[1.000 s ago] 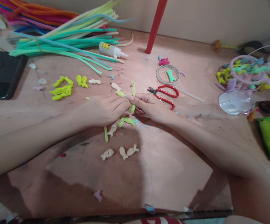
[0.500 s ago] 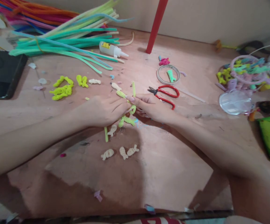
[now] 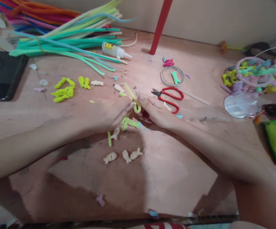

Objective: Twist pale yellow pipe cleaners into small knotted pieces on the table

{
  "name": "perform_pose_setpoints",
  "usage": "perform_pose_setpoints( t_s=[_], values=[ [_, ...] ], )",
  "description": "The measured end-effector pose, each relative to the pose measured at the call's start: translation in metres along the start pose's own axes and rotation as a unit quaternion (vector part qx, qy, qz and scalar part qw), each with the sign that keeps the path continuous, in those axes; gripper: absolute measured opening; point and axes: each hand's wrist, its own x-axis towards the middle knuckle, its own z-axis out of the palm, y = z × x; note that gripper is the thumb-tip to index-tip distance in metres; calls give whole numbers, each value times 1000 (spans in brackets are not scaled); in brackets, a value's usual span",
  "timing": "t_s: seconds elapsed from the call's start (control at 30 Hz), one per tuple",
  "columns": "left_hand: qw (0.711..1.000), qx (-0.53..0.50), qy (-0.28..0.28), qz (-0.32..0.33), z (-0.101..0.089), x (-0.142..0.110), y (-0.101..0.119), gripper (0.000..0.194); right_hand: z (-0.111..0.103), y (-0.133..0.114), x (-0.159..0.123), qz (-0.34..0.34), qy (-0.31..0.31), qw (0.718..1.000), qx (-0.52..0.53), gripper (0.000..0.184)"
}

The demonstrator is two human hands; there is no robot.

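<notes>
My left hand (image 3: pixel 105 114) and my right hand (image 3: pixel 155 109) meet at the middle of the wooden table (image 3: pixel 176 165), both pinched on a light green pipe cleaner (image 3: pixel 135 103). Its lower part is bent into a small loop between my fingertips, and its free end slants up to the left, blurred. Just below my hands lie more green twisted bits (image 3: pixel 129 122) and several small cream twisted pieces (image 3: pixel 124 156). Red scissors (image 3: pixel 170 95) lie right beside my right hand.
A bundle of long coloured pipe cleaners (image 3: pixel 63 41) and a glue bottle (image 3: pixel 115 51) lie at the back left, yellow twisted pieces (image 3: pixel 63 90) near them. A black phone (image 3: pixel 3 74) sits at the left edge. A tape ring (image 3: pixel 172 76), a red pole (image 3: pixel 160 25), a clear lid (image 3: pixel 240 105) and finished pieces are on the right.
The pipe cleaner's free end has swung from upright to slanting left. My right fingers have shifted up around the loop. My arms stay where they were.
</notes>
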Motion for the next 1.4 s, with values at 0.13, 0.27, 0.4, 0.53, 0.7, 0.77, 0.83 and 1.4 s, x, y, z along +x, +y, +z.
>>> perform_pose_setpoints(
  t_s=[0.13,0.27,0.4,0.53,0.7,0.77,0.83,1.4],
  values=[
    [1000,2,22,18,-4,2,-3,27,4,3,-1,-16,15,1000,-11,55],
    [988,-136,-12,-69,-5,2,-8,27,3,7,0,-21,9,1000,2,53],
    [945,-286,49,-152,-1,4,-5,37,3,8,-1,-27,-11,1000,-5,52],
    [919,-327,69,-210,4,7,-1,35,4,10,-1,-37,2,999,-8,51],
    [896,-380,69,-218,4,10,-5,48,4,15,0,-34,25,999,1,50],
    [889,-397,61,-220,3,12,-6,49,4,17,1,-39,39,998,12,49],
    [880,-412,60,-228,1,14,-6,48,4,19,2,-42,45,998,24,51],
    [930,-302,13,-208,0,7,-11,32,6,7,2,4,54,998,40,55]
  ],
)
